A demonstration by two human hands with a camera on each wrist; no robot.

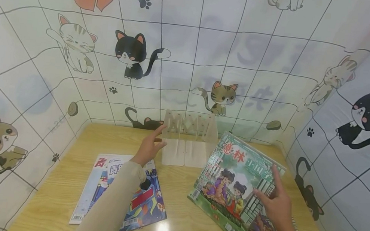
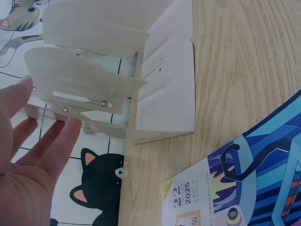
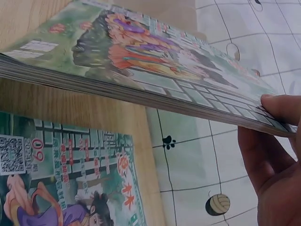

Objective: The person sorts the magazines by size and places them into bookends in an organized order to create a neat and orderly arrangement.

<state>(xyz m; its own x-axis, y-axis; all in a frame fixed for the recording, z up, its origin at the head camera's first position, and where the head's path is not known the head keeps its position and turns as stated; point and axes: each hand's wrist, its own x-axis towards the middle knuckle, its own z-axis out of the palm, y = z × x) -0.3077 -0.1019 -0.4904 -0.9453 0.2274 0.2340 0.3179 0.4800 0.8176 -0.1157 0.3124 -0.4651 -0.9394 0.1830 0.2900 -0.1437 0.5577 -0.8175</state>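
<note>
Head view puts our left hand (image 1: 149, 147) near the middle of the frame, at the left end of a pale rack (image 1: 173, 155) with upright plates. Its thumb and fingers are parted and only loosely bent. From the left wrist camera we see digits spread at the left of the frame, their tips up against the rack's end plate; how firmly they press, we cannot tell.

Our right hand (image 1: 277, 204), at the lower right of the head view, pinches the edge of a green illustrated magazine (image 1: 222, 189). Through the right wrist camera we see one digit on the cover and others under the edge, the page edges slanting across the frame, raised over the desk (image 1: 176, 193). Whether a second copy is held along with it, we cannot make out. Below it, at the lower left of that same view, a matching magazine (image 3: 70, 174) lies on the wood.

At the lower left of the head view we have a blue magazine (image 1: 154, 199) overlapping a white magazine (image 1: 81, 202), with our left sleeve (image 1: 108, 201) crossing over them. Behind the desk hangs a white gridded backdrop (image 1: 179, 39) printed with cartoon cats.
</note>
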